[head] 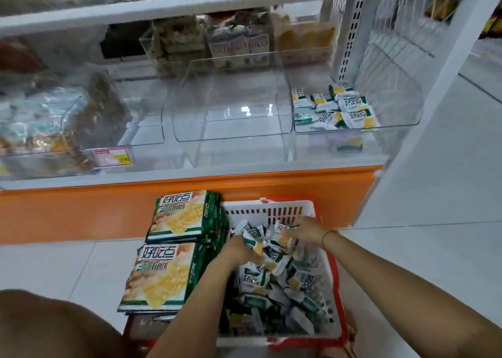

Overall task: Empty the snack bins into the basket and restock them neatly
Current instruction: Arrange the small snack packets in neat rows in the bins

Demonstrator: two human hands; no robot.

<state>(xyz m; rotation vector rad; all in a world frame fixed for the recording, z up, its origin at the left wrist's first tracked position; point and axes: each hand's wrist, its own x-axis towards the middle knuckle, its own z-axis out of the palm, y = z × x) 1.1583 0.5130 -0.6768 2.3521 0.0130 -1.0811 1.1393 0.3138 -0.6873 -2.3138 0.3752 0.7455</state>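
Observation:
A white basket (271,211) with a red rim stands on the floor, full of small green-and-white snack packets (274,284). My left hand (239,249) grips a bunch of these packets at the top of the pile. My right hand (307,231) reaches in from the right and holds more packets beside it. On the low shelf, the clear right bin (358,128) holds several of the same packets (336,107). The clear middle bin (233,137) holds nothing.
Two stacks of flat green-and-yellow snack bags (173,249) lie left of the basket. The shelf has an orange base (108,208). A left bin (54,123) holds mixed wrapped snacks, with a price tag (112,157) on its front. Boxed goods (239,45) stand behind. A knee (54,327) is at lower left.

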